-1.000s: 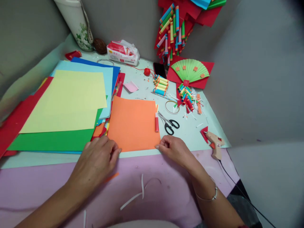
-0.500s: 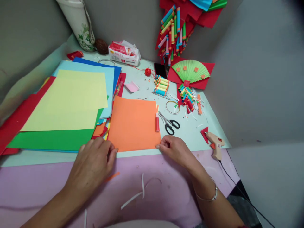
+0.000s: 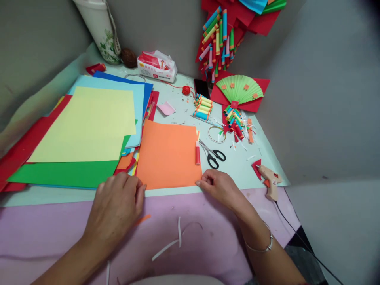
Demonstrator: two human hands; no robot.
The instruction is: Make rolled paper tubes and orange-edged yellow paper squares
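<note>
A square sheet of orange paper lies flat before me. At its near left corner my left hand pinches the edge between thumb and curled fingers. My right hand, with a thin bracelet on the wrist, grips the near right corner in the same way. A small red paper roll with a pale end rests on the sheet's right edge. Black-handled scissors lie just right of it. Left of the orange sheet is a pile of coloured paper, topped by a pale yellow sheet.
A glue gun with its cord lies at the right. Further back are a green paper fan, several small paper rolls, a phone, red string, a tissue pack and a white cup. White strips lie in front.
Both hands keep their hold on the orange paper's near corners. The whole view has shifted very slightly; nothing else has visibly moved.
</note>
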